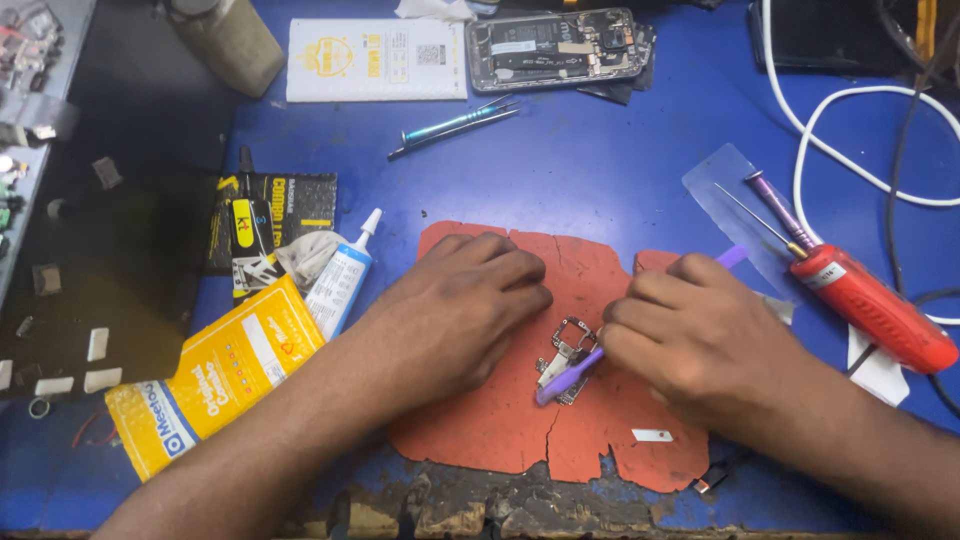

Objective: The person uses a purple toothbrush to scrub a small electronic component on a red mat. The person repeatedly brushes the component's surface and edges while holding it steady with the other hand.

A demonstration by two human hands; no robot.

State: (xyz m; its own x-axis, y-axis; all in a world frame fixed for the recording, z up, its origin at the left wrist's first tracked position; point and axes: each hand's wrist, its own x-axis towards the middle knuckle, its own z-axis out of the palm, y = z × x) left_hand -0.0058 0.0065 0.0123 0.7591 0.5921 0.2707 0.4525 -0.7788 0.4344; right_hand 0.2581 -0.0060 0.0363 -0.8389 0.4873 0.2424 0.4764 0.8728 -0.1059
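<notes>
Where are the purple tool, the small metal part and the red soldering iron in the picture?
purple tool (pixel 562 378): head view, on its flat tip beside the part.
metal part (pixel 572 340): head view, on its upper frame.
red soldering iron (pixel 872 307): head view, on its red handle.

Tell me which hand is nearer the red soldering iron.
Right. The right hand lies just left of the red soldering iron, holding a purple tool. The left hand rests farther left, across the orange mat.

At top centre lies a flat white box with yellow print (pixel 376 60). At lower left lies a yellow and white packet (pixel 215 375), and above it a black and yellow card package (pixel 270 225). Between them lies a white and blue tube (pixel 342 280).
</notes>
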